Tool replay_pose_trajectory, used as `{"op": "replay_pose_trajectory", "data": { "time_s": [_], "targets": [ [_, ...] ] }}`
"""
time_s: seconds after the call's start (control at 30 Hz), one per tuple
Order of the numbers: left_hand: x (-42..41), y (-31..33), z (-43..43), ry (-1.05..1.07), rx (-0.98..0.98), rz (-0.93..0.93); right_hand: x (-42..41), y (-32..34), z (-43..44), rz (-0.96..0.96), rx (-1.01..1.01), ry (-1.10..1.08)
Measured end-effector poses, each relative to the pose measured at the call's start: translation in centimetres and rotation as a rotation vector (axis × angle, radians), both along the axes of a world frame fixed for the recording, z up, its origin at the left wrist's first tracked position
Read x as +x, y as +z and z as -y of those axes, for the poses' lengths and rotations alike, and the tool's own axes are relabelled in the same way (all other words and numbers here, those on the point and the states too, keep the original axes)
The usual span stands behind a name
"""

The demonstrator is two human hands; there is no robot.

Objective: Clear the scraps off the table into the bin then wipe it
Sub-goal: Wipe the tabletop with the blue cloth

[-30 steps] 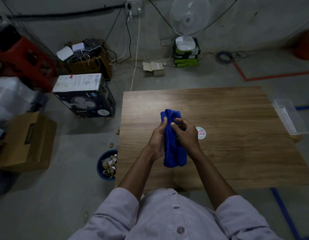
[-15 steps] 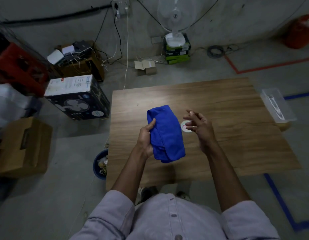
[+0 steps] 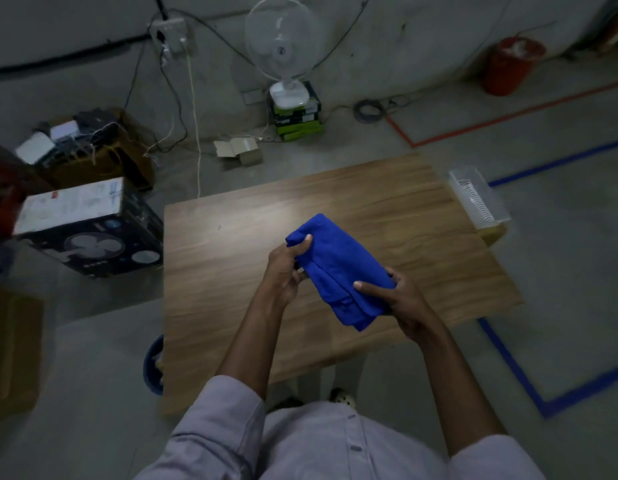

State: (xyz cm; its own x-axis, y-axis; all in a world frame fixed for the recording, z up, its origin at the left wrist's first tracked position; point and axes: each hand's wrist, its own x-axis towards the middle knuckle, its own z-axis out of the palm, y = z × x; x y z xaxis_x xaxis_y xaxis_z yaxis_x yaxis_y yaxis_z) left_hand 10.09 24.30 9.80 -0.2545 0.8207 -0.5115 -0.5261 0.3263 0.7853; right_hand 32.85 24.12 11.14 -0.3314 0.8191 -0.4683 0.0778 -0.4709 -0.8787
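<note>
Back on the blue cloth [image 3: 335, 268] comes the right hand [image 3: 401, 303], clear of it a moment ago. I see its thumb and fingers curl round the near end while the left hand [image 3: 283, 271] grips the far corner. Folded, the cloth hangs just above the table [image 3: 231, 271]; I judge wiping is next.

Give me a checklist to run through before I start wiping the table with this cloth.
1. Cloth gripped: ok, left hand at its far end, right hand at its near end.
2. Cloth folded into a pad: ok.
3. Scraps off the table: ok where the top shows; under the cloth, cannot tell.
4. Cloth down on the table: not ok, held above it.
5. Cloth damp: cannot tell.
6. Bin out of the way: ok, on the floor by the left edge.
</note>
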Motion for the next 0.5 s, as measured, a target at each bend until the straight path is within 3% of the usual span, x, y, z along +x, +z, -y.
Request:
{"op": "replay_pose_trajectory", "data": {
  "time_s": [0.1, 0.17, 0.23, 0.37, 0.5],
  "targets": [
    [1.9, 0.5, -2.2, -0.103, 0.011, -0.002, 1.6, 0.2, -0.2, -0.006, 0.084, -0.240],
    [3.7, 0.5, -3.6, -0.124, -0.056, 0.018, 2.8, 0.3, -0.2, 0.103, 0.340, -0.398],
    [5.9, 0.6, -4.5, -0.164, -0.218, 0.057, 3.9, 0.3, 0.0, 0.362, 0.713, -0.460],
    [10.6, 1.0, -5.1, -0.346, -0.294, 0.283, 5.4, -1.2, 1.3, 0.724, 1.281, -0.213],
    [14.9, 0.5, -6.3, -0.497, -0.178, 0.325, 9.1, -3.7, 1.3, 0.879, 1.419, -0.070]
  ]
}}
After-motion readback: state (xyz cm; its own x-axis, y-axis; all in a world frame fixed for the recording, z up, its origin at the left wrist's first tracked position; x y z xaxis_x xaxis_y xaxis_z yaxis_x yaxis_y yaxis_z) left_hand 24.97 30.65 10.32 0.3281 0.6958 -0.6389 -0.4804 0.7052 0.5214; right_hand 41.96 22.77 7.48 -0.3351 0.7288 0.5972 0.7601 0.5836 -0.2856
